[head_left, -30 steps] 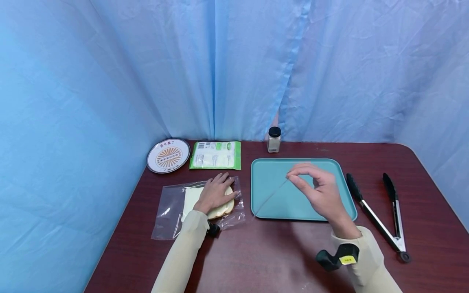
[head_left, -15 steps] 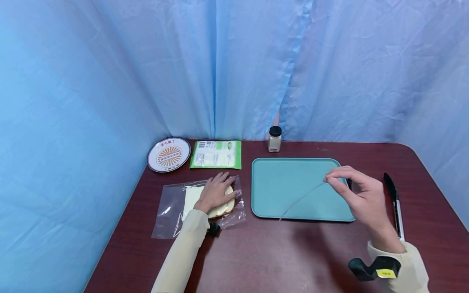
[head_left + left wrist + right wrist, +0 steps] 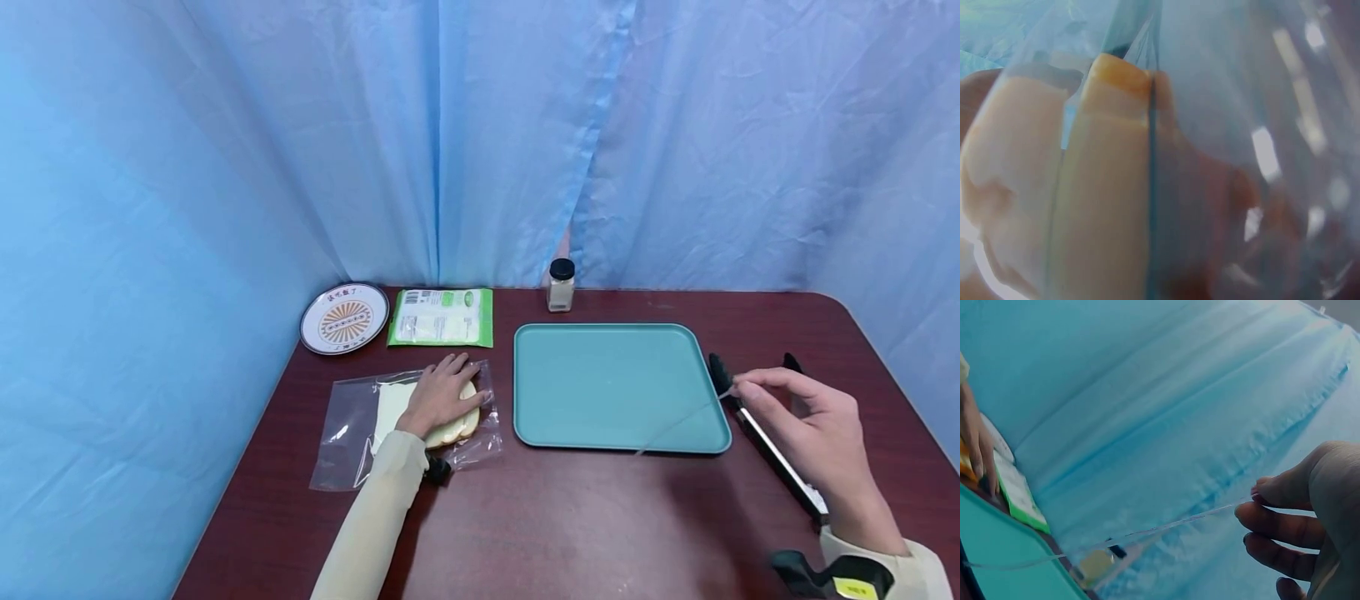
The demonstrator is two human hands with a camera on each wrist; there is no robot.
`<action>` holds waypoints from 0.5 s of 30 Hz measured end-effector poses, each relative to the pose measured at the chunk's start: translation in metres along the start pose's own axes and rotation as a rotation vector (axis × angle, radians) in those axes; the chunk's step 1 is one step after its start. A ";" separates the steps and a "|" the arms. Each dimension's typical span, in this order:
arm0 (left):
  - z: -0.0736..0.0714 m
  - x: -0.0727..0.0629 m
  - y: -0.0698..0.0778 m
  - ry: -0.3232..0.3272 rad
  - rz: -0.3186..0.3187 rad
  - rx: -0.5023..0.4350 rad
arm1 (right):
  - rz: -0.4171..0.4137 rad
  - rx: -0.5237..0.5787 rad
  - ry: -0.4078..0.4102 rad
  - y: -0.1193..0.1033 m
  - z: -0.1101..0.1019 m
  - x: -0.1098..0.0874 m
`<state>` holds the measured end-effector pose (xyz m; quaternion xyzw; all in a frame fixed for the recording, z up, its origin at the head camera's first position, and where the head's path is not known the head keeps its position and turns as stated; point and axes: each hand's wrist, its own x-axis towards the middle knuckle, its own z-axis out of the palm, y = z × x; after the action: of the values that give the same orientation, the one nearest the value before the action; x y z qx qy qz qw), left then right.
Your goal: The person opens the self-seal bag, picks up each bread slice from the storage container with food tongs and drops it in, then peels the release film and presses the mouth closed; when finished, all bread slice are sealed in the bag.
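My left hand (image 3: 442, 396) rests with spread fingers on a clear plastic bag (image 3: 345, 429) at the table's left. Inside that bag are sliced bread (image 3: 459, 427) and a pale, flat sheet. The left wrist view shows the bread (image 3: 1104, 187) close up through blurred plastic. Between thumb and index finger, my right hand (image 3: 813, 425) pinches one end of a thin, clear plastic strip (image 3: 1147, 532). The strip trails down to the left over the front right of a teal tray (image 3: 600, 383). My right hand is raised above black-and-silver tongs (image 3: 780, 457), hiding part of them.
A patterned plate (image 3: 315, 312) and a green-white packet (image 3: 442, 317) lie behind the bag. Behind the tray stands a small jar (image 3: 561, 292) with a black lid. Blue curtains (image 3: 495, 142) enclose the table's back and sides.
My right hand has moved right, from above the tray to above the tongs, carrying the strip along. My left hand and the bag have stayed in place.
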<state>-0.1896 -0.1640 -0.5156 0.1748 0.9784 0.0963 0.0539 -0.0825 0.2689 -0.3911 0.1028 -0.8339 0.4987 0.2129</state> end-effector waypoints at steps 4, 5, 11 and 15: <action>0.000 -0.001 0.000 -0.001 -0.003 -0.004 | 0.073 -0.053 -0.026 0.022 -0.009 -0.007; 0.000 -0.001 0.000 0.000 -0.002 -0.004 | 0.095 -0.050 -0.036 0.028 -0.011 -0.008; -0.001 -0.001 0.000 0.004 0.000 0.003 | 0.339 -0.025 -0.122 0.057 -0.022 -0.016; 0.000 0.000 0.000 0.006 -0.001 0.004 | 0.485 -0.025 -0.127 0.074 -0.032 -0.020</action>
<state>-0.1896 -0.1644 -0.5159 0.1742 0.9788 0.0947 0.0506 -0.0854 0.3315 -0.4454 -0.0719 -0.8522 0.5171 0.0352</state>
